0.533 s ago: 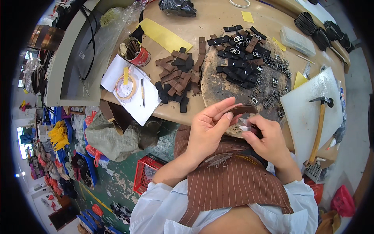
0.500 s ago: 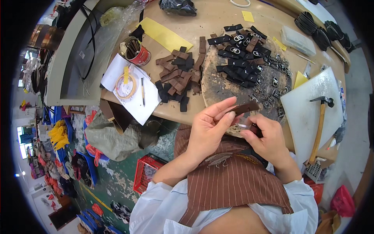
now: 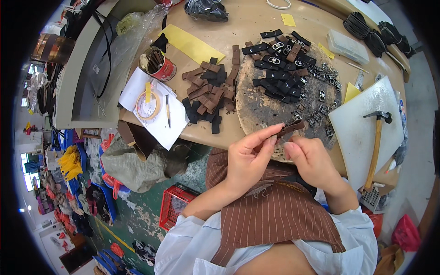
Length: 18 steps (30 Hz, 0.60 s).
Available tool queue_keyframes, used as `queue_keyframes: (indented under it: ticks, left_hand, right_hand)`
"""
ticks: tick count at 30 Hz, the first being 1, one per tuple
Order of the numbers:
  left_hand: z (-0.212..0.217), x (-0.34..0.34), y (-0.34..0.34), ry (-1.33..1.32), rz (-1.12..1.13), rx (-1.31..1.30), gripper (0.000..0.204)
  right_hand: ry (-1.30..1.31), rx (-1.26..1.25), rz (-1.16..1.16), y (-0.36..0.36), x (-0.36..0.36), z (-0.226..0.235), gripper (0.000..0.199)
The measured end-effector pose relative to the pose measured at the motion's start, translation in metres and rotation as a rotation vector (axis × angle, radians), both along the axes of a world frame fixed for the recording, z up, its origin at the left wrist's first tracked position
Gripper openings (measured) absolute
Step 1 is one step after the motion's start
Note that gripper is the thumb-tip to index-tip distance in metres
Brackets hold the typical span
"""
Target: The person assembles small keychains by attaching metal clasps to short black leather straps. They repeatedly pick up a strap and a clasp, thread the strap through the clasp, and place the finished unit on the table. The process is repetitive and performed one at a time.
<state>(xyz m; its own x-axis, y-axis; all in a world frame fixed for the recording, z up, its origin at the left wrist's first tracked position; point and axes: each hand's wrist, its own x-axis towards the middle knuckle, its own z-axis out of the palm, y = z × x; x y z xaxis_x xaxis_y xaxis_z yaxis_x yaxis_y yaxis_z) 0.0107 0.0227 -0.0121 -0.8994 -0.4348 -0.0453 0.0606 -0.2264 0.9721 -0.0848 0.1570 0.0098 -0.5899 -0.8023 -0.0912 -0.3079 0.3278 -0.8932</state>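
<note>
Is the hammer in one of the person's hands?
No, the hammer lies on the white board, while both hands hold a small brown leather strip.

Up and far left of the pinching fingers, a red round tin [image 3: 161, 65] with a pale label band, stuffed with strips; beyond it, a crumpled clear plastic bag [image 3: 137, 20]; far up, a black plastic bag [image 3: 208, 9]; up right, a flat clear plastic box [image 3: 347, 46]; no screens seen.

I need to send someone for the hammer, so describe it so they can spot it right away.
Look at the brown worktable, then its right end, where a white cutting board lies. The hammer rests across that board, dark metal head away from the person. Its long, pale wooden handle sets it apart from the small leather strips and metal buckles nearby.
</note>
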Motion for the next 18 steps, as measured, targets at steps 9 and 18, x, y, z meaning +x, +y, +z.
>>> queue_keyframes:
  ticks: [9, 18]
  left_hand:
    - [0.002, -0.006, -0.008, -0.070, -0.039, 0.291, 0.029]
    - [0.004, -0.006, -0.005, -0.086, -0.029, 0.232, 0.028]
  right_hand:
    - [-0.022, -0.050, 0.013, 0.014, -0.015, 0.018, 0.023]
    - [0.578, 0.086, -0.097, 0.010, -0.015, 0.007, 0.024]
